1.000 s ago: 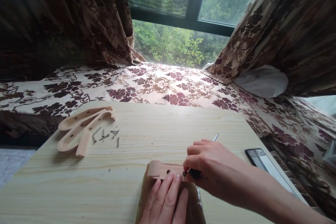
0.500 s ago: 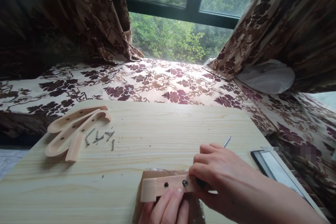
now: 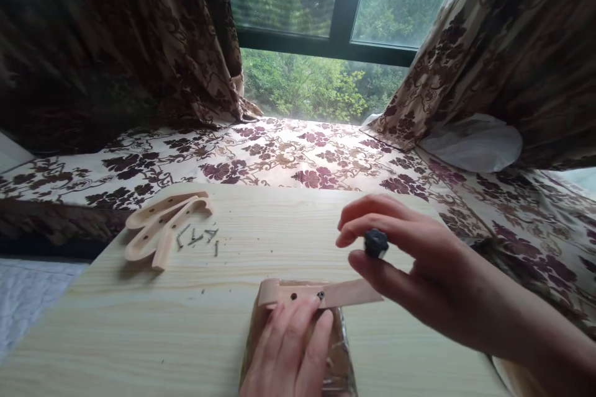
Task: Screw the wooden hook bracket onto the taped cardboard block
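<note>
My left hand (image 3: 289, 347) presses its fingers against the near edge of a pale wooden hook (image 3: 351, 293), which lies across a brown block (image 3: 342, 353) wrapped in clear plastic. One hole in the hook shows dark and open; in the other stands a screw (image 3: 321, 295), close to my fingertips. Raised above the hook's right end, my right hand (image 3: 419, 254) pinches a screwdriver (image 3: 375, 243) between thumb and fingers. Only its black handle shows, nearly end-on; the shaft is hidden.
Several more wooden hooks (image 3: 161, 242) lie in a pile at the left of the pale wooden table (image 3: 139, 335). Beside them are several loose screws (image 3: 196, 238). Behind the table runs a flowered cloth (image 3: 288, 149) up to a window between curtains.
My right hand has lifted off the hook and turned the screwdriver, so its black handle now faces me. My left hand stays on the hook. The view has shifted slightly.
</note>
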{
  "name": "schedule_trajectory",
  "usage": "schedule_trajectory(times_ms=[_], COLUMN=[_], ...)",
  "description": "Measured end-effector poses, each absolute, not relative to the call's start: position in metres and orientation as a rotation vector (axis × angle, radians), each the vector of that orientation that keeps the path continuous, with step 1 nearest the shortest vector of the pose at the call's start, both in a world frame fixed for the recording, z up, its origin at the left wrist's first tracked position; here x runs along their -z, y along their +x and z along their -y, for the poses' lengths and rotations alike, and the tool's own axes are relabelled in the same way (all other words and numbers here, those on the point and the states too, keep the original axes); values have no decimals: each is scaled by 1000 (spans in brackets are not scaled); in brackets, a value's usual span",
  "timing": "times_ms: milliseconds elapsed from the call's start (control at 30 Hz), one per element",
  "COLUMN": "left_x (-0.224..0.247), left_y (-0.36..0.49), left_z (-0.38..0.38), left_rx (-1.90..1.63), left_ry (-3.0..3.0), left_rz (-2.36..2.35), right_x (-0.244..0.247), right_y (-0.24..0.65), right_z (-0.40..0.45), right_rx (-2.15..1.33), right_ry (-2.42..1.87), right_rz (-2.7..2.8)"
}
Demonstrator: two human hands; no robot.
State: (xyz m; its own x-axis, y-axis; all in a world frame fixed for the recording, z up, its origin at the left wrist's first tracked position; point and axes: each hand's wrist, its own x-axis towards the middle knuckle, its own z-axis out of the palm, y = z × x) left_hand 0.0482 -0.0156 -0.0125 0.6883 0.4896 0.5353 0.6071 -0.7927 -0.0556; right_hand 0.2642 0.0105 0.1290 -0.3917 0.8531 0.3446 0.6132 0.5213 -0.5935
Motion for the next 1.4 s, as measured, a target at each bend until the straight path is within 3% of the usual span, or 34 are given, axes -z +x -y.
schedule_trajectory(times_ms=[200, 1033, 1400], left_x=[12, 1, 2], left_y=[64, 65, 66], left_z=[11, 11, 11], left_rx=[970, 903, 888], left_ry=[-2609, -2939, -2908], left_rz=[954, 1133, 1120], right_x=[-113, -99, -99], right_y=[249, 241, 237], right_z=[-3, -4, -12], right_rx=[-604, -573, -387], right_ry=[-1285, -1393, -1432], right_rz=[2029, 1973, 2115])
